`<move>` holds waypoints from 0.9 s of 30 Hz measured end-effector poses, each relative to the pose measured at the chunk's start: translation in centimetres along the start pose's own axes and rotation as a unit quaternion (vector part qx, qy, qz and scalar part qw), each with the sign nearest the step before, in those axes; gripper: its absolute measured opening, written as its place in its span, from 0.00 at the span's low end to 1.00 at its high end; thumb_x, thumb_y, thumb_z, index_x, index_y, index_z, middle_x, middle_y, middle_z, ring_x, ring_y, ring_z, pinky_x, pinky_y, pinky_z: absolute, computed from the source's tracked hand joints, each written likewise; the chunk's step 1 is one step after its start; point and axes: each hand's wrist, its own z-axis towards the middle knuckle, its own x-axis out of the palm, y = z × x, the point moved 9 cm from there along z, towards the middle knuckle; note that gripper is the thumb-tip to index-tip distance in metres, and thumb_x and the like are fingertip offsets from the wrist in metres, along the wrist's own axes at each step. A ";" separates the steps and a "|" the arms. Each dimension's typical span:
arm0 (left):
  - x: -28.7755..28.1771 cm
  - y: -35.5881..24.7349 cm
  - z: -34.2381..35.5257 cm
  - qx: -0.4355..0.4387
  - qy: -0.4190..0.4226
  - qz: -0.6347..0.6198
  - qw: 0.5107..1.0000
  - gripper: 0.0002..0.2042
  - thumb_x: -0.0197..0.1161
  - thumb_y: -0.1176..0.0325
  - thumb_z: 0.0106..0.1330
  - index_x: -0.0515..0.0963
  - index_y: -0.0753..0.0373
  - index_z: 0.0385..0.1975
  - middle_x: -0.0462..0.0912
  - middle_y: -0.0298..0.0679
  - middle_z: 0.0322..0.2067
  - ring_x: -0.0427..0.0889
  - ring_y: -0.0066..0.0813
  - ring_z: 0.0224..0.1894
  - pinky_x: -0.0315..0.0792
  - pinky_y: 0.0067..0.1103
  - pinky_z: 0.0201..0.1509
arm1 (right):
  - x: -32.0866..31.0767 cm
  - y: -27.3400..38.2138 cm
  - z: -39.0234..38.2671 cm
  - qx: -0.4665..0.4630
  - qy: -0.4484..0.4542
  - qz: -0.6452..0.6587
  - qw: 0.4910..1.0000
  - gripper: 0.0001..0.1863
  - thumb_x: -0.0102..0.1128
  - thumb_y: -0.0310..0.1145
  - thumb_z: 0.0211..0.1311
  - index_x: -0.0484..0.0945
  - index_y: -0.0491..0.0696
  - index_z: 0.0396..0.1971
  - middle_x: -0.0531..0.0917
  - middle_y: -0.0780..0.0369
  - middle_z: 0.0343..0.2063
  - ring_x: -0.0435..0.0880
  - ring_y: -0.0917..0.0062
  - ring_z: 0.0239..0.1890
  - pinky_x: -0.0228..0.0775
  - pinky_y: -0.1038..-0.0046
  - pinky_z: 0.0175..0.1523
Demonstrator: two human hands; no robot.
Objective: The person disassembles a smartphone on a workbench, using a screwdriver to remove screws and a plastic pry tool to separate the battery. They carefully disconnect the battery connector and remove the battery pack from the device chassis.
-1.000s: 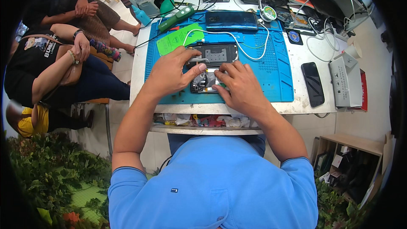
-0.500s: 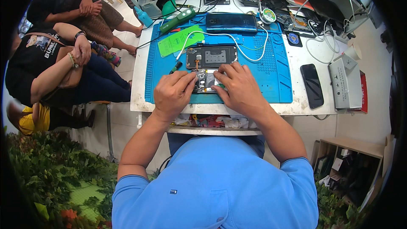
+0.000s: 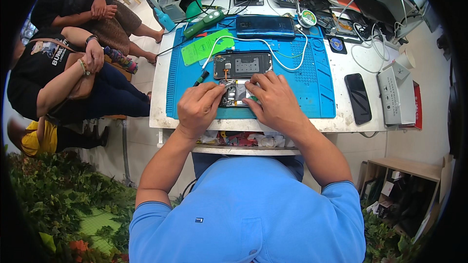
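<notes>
An opened phone (image 3: 240, 89) with its circuit board and battery bared lies near the front of the blue work mat (image 3: 319, 102). My left hand (image 3: 197, 104) is closed in a pinch over the board, at the phone's left part. A thin silvery bit shows at its fingertips, too small to name. Around the right part of the phone, my right hand (image 3: 274, 97) grips with bent fingers and thumb. Something green peeks out under it, mostly hidden. Just beyond lies a detached phone back cover (image 3: 243, 65), with a thin orange flex cable (image 3: 226, 72) between it and the board.
A blue-backed phone (image 3: 265, 27), a white cable (image 3: 273, 53), a green card (image 3: 207, 48) and a green-handled tool (image 3: 204, 23) lie behind. On the right are a dark phone (image 3: 358, 98) and a white box (image 3: 396, 95). A solder spool (image 3: 307, 18) stands farther back. People sit at left.
My left fingertips have shifted very slightly over the board, showing more of the silvery bit. My right hand stays where it was.
</notes>
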 end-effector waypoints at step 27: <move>0.3 2.0 0.1 -0.140 0.010 -0.101 0.985 0.08 0.79 0.76 0.67 0.91 0.64 0.44 0.91 0.42 0.38 0.91 0.34 0.37 0.83 0.27 0.39 | -0.1 0.2 0.0 0.000 0.003 -0.010 1.000 0.20 0.74 0.39 0.70 0.89 0.41 0.54 0.86 0.57 0.52 0.80 0.63 0.57 0.69 0.60 0.59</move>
